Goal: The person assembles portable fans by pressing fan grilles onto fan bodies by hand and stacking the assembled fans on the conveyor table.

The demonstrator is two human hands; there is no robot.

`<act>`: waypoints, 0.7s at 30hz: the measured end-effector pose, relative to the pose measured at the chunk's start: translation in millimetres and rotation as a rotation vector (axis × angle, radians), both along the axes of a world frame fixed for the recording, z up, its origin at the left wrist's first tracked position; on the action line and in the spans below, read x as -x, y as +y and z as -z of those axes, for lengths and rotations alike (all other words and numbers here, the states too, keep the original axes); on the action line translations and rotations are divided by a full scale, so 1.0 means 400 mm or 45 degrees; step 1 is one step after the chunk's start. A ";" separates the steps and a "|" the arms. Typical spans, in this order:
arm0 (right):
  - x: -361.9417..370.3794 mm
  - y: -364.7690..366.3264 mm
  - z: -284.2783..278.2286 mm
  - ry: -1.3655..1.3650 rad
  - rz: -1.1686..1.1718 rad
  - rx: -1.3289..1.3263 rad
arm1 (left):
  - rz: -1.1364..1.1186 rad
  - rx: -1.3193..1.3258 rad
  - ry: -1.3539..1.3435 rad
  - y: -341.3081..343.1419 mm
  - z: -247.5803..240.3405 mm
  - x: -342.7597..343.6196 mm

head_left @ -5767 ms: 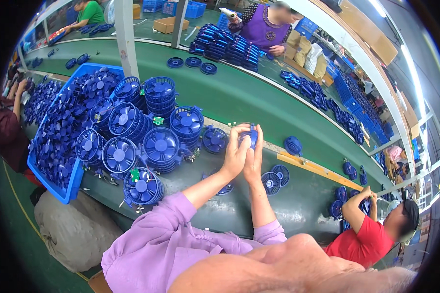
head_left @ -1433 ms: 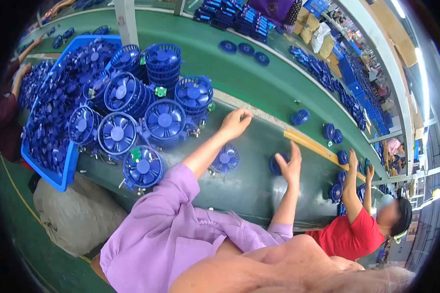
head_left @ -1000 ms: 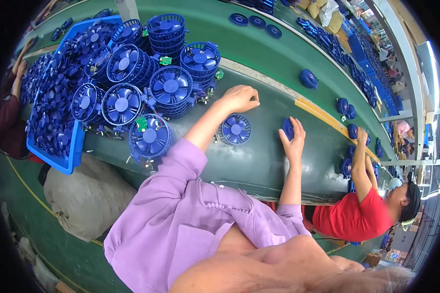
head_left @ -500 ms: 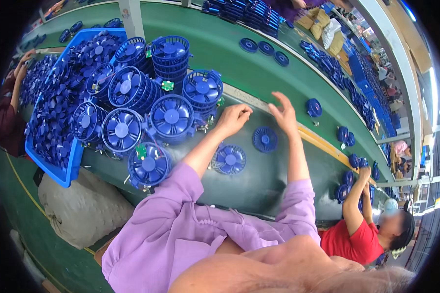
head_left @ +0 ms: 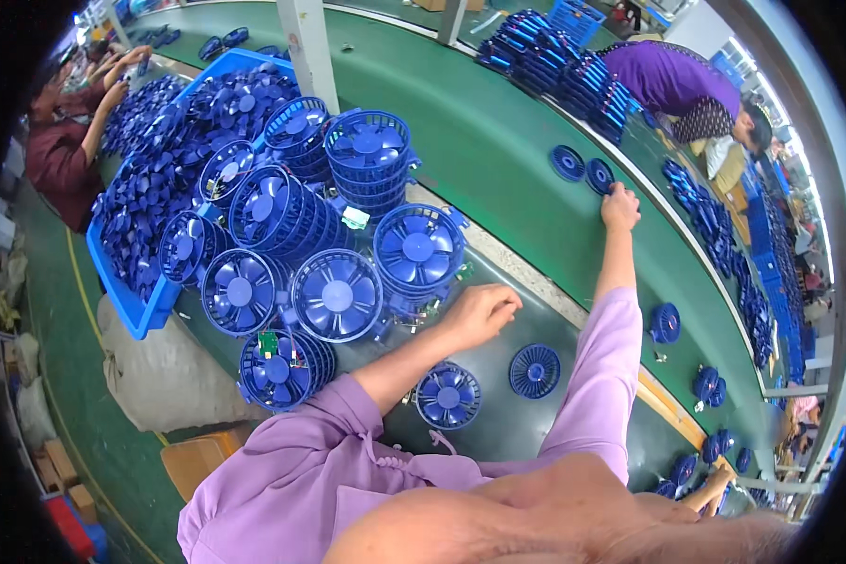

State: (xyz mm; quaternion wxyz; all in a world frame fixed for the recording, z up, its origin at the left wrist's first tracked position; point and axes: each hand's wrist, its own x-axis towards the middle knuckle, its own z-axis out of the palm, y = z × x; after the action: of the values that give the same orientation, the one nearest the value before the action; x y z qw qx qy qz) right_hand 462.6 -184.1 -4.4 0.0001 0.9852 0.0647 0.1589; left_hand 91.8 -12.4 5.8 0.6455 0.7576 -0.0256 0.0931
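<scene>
My left hand (head_left: 482, 315) hovers over the dark green bench with loosely curled fingers; I see nothing in it. Under its wrist lies a blue fan in a round cage (head_left: 447, 395), and to the right of that a flat round blue grille (head_left: 534, 370). My right hand (head_left: 620, 207) is stretched out over the green conveyor belt, its fingers curled down at the rim of a round blue grille (head_left: 599, 176). What lies beneath those fingers is hidden. Another round grille (head_left: 567, 163) rests on the belt just to the left.
Stacks of caged blue fans (head_left: 336, 294), some with small green circuit boards (head_left: 269, 344), crowd the bench's left. A blue tray (head_left: 137, 315) heaped with fan blades stands beyond. A metal post (head_left: 305, 56) rises at the belt's edge. Other people work around the line.
My right hand has reached forward from above the bench to the grilles on the belt. My left hand stays over the bench. The view has shifted; only two belt grilles show instead of three.
</scene>
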 end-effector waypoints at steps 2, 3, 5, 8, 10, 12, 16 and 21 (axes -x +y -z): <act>0.039 0.007 0.002 -0.189 -0.158 0.019 | -0.008 -0.005 0.021 0.007 -0.011 0.008; 0.067 0.016 0.002 -0.271 -0.286 -0.007 | -0.024 -0.008 0.023 0.011 0.000 0.007; 0.096 -0.020 -0.002 -0.257 -0.413 0.019 | -0.026 -0.006 0.009 0.006 0.007 -0.002; 0.203 -0.060 -0.027 -0.190 -0.637 -0.016 | -0.020 0.040 0.020 -0.004 0.015 -0.006; 0.295 -0.067 -0.055 -0.047 -0.724 -0.047 | -0.015 0.042 0.016 -0.005 0.009 -0.007; 0.361 -0.073 -0.064 0.021 -0.782 -0.143 | 0.004 0.034 0.026 -0.002 0.015 -0.006; 0.507 -0.026 -0.179 0.818 -0.851 -0.396 | -0.001 0.031 0.065 0.012 0.035 -0.006; 0.381 0.025 -0.153 0.448 -0.957 -0.696 | -0.049 0.034 -0.027 0.000 0.017 -0.003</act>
State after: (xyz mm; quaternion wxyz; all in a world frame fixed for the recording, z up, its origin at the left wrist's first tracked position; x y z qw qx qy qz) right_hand 310.2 -174.1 56.9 -0.3266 0.8695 0.3705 -0.0097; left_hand 93.1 -12.4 -1.0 0.6534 0.7482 -0.0164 0.1139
